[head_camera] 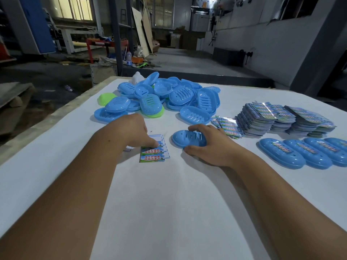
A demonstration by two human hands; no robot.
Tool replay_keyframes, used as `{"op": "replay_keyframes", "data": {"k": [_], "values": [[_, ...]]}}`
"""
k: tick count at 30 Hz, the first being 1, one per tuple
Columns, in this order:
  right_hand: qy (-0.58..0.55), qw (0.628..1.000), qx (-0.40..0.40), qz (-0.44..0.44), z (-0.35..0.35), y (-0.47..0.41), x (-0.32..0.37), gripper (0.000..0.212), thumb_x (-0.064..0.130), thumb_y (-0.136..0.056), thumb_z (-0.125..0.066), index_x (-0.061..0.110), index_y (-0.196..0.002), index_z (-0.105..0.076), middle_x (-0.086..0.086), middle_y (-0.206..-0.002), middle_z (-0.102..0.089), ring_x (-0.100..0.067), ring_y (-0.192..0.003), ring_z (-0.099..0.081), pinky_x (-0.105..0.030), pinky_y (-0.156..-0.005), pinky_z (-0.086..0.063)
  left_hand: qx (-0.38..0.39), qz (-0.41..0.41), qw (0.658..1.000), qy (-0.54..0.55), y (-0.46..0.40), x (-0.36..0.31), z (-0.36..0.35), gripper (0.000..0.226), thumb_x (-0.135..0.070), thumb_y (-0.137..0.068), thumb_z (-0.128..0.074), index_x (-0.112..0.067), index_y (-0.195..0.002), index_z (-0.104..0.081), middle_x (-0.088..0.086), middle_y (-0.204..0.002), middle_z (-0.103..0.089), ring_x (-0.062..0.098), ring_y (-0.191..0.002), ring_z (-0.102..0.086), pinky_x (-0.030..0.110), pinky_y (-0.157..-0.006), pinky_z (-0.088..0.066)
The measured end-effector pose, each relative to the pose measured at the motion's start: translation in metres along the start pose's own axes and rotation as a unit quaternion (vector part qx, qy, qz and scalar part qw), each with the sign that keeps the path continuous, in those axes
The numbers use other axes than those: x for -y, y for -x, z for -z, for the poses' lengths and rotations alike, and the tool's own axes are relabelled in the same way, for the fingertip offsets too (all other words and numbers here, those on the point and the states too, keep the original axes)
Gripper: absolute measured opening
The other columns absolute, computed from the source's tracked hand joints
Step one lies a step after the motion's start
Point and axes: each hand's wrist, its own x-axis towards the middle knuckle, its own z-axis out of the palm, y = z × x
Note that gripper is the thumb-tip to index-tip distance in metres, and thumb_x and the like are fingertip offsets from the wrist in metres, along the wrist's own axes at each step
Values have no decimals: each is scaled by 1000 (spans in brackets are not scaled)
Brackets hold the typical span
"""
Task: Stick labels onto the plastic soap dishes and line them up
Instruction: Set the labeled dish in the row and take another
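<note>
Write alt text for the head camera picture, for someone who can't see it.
A person's left hand presses on a small label sheet while the right hand grips a blue soap dish on a white table. Unlabelled dishes are piled behind.

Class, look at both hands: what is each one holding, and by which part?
The right hand grips a blue soap dish at its right end. The left hand holds nothing; its fingertips press on the label sheets.

Near the label sheet (152,153) the white table (169,212) lies bare, while a dish pile (169,96) blocks behind and label stacks (281,119) crowd the right.
</note>
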Motion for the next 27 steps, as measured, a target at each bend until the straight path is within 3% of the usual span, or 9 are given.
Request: {"op": "replay_keyframes", "data": {"k": [4,8,13,17,20,27], "values": [[2,1000,-2,0,0,1,0,69,59,-80,-70,39,-142,-46,3,-139,-50,-29,-130,-43,-42,-109,-39,-2,14,998,53,-3,1,0,57,-53,-66,-88,-15,-102,-67,-4,-93,-61,8,-75,-53,29,-58,-47],[2,1000,-1,-2,0,1,1,68,60,-81,-70,40,-142,-46,3,-137,-50,-28,-129,-43,-41,-108,-39,6,32,997,75,-6,2,-2,66,-55,-61,-90,-17,-109,-64,-1,-103,-65,13,-84,-58,31,-64,-52],[4,1000,-3,-2,0,2,1,68,59,-81,-70,40,-142,-46,3,-137,-50,-28,-129,-43,-40,-107,-39,8,26,992,121,-6,0,-3,51,-46,-64,-92,-23,-98,-61,-9,-88,-52,7,-75,-49,26,-50,-40],[4,1000,-3,0,-1,2,2,68,58,-82,-70,39,-142,-46,2,-136,-50,-29,-129,-43,-40,-108,-39,12,14,991,133,-4,0,-3,61,-42,-65,-93,-26,-112,-57,-9,-98,-51,11,-88,-53,28,-57,-40],[4,1000,-3,-1,0,2,2,67,58,-82,-69,39,-142,-45,2,-137,-50,-29,-130,-42,-40,-108,-38,9,5,993,121,-3,-2,-1,69,-41,-67,-92,-23,-124,-59,-4,-108,-55,18,-101,-55,31,-71,-45],[7,1000,-1,-3,-1,2,2,67,58,-83,-69,40,-143,-45,2,-139,-49,-30,-131,-39,-39,-107,-37,8,-5,993,120,-5,-2,-1,59,-38,-69,-91,-25,-119,-64,-9,-90,-53,13,-90,-56,31,-68,-46]]}}
